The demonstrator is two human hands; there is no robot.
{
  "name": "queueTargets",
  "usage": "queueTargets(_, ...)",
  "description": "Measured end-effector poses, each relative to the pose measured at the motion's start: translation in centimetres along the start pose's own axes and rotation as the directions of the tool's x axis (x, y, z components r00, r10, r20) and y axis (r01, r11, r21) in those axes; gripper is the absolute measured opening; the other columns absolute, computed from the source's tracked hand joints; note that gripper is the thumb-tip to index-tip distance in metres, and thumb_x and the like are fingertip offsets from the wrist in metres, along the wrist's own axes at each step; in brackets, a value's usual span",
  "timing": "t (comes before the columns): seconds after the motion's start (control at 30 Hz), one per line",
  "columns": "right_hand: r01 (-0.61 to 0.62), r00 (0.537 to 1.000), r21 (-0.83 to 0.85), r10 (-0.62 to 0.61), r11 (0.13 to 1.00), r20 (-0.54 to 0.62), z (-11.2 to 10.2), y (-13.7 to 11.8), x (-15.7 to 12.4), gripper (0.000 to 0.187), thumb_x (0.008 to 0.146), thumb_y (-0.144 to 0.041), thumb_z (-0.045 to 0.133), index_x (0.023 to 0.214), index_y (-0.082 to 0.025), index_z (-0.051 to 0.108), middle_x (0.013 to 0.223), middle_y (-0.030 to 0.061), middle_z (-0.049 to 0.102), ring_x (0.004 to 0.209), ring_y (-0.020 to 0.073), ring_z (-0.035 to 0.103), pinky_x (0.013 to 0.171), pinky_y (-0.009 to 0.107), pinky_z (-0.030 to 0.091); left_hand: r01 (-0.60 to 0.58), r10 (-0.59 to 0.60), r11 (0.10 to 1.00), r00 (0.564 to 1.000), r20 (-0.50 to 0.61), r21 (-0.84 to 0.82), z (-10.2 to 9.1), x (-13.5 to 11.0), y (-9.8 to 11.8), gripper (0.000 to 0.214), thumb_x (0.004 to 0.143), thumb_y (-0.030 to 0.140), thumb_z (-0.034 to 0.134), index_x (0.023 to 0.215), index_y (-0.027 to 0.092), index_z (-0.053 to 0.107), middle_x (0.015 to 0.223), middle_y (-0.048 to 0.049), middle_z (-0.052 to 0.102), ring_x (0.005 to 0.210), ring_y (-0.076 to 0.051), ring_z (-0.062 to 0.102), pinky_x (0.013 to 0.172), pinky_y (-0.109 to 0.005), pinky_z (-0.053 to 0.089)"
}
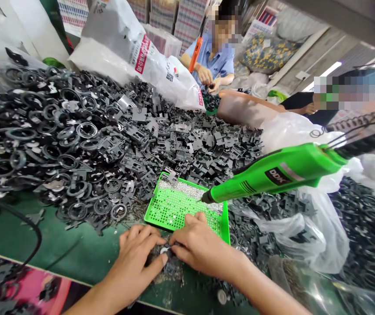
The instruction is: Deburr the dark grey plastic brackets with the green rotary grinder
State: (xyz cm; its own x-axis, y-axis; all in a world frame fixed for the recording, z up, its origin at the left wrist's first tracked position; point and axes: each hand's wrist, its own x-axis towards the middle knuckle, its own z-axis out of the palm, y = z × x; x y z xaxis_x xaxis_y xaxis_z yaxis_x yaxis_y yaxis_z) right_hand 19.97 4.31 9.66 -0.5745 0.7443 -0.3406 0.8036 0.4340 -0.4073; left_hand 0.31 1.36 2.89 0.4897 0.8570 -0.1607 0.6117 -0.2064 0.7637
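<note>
My left hand (134,262) and my right hand (200,245) meet low in the centre, their fingertips pinching a small dark part with a silver piece (165,250). Just beyond them lies a green perforated tray (151,214), partly covered by tiny silver pieces (187,190). My right hand touches the tray's near edge. A green power tool with a black tip (272,175) hangs above the tray's right side, held by neither hand. A large heap of black stamped parts and rings (124,148) spreads behind the tray.
A green work surface (62,245) ends in an edge at the lower left, above a pink mat holding black parts. White plastic sacks (134,52) lie beyond and to the right. A person in a blue shirt (213,65) works at the back; another person (318,105) sits right.
</note>
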Motion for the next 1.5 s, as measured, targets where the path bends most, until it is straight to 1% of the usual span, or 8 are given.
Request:
queueTargets(0.23,0.11,0.991,-0.182,-0.093,0.977,0.101,-0.8,-0.1,0.9,0.023,0.093,-0.024,0.05,0.074,-0.018,0.061,0.06,0.0036,0.06,0.08,0.0211,0.044,0.073,0.037,0.023,-0.041,0.041,0.999,0.999,-0.024,0.0,0.2,0.0,-0.5,0.018,0.088,0.041,0.056,0.1,0.031,0.065,0.105,-0.0017,0.062,0.102,-0.027,0.048,0.084,-0.042,0.038)
queueTargets(0.33,0.143,0.987,-0.191,-0.126,0.971,0.1,-1.2,-0.2,1.0,0.021,0.094,-0.022,0.047,0.077,-0.017,0.059,0.063,0.0037,0.06,0.079,0.0212,0.043,0.076,0.04,0.026,-0.054,0.054,0.999,0.999,-0.008,-0.002,-0.2,0.2,-0.3,0.019,0.088,0.041,0.059,0.103,0.032,0.068,0.107,-0.0012,0.062,0.103,-0.027,0.048,0.085,-0.042,0.036)
queueTargets(0.53,0.164,0.985,-0.027,-0.162,0.986,0.055,-0.6,0.3,0.5,0.017,0.094,-0.017,0.047,0.083,-0.02,0.059,0.08,0.0018,0.063,0.092,0.0217,0.045,0.086,0.043,0.029,-0.084,0.084,0.996,0.995,0.06,0.008,-1.0,0.7,-0.2,0.02,0.087,0.042,0.061,0.105,0.036,0.069,0.11,-0.0003,0.063,0.105,-0.026,0.047,0.086,-0.042,0.035)
queueTargets(0.73,0.189,0.982,-0.174,-0.188,0.966,0.021,-0.1,0.4,0.2,0.013,0.093,-0.017,0.049,0.088,-0.018,0.061,0.087,0.0052,0.064,0.097,0.0242,0.047,0.09,0.048,0.027,-0.056,0.055,0.998,0.991,0.123,0.007,-1.5,1.0,0.2,0.018,0.086,0.035,0.062,0.103,0.037,0.07,0.111,0.0012,0.062,0.106,-0.026,0.047,0.088,-0.041,0.035)
queueTargets(1.0,0.198,0.98,-0.296,-0.192,0.935,0.049,-0.8,-0.3,0.7,0.015,0.093,-0.021,0.052,0.084,-0.018,0.063,0.08,0.0069,0.066,0.093,0.0258,0.048,0.087,0.05,0.034,-0.075,0.071,0.997,0.988,0.141,0.025,-1.6,1.0,0.1,0.024,0.087,0.035,0.06,0.11,0.037,0.068,0.113,-0.0004,0.062,0.107,-0.027,0.047,0.089,-0.044,0.036)
queueTargets(1.17,0.285,0.958,-0.3,-0.271,0.91,0.088,-1.3,-0.3,1.6,0.012,0.086,-0.015,0.064,0.075,-0.021,0.064,0.072,0.0025,0.064,0.09,0.0251,0.048,0.083,0.048,0.041,-0.107,0.104,0.994,0.985,0.135,0.015,-1.4,0.8,0.0,0.027,0.088,0.035,0.059,0.114,0.038,0.067,0.115,-0.0002,0.062,0.107,-0.027,0.047,0.09,-0.044,0.036)
queueTargets(1.33,0.185,0.982,-0.338,-0.19,0.923,0.018,-0.2,0.2,1.4,0.017,0.085,-0.032,0.068,0.077,-0.016,0.066,0.078,0.0073,0.065,0.096,0.029,0.048,0.081,0.05,0.042,-0.114,0.112,0.993,0.991,0.077,0.023,-1.0,1.0,-0.4,0.026,0.087,0.037,0.062,0.112,0.037,0.067,0.114,0.0005,0.063,0.107,-0.026,0.048,0.09,-0.043,0.036)
queueTargets(1.5,-0.019,0.993,-0.186,-0.003,0.982,-0.12,1.2,0.4,-0.8,0.02,0.086,-0.038,0.066,0.099,-0.022,0.065,0.098,0.0064,0.066,0.1,0.03,0.051,0.085,0.052,0.036,-0.144,0.144,0.987,0.99,0.002,0.064,-0.7,0.1,-1.0,0.027,0.089,0.044,0.058,0.113,0.035,0.064,0.113,-0.0002,0.063,0.107,-0.026,0.049,0.09,-0.042,0.037)
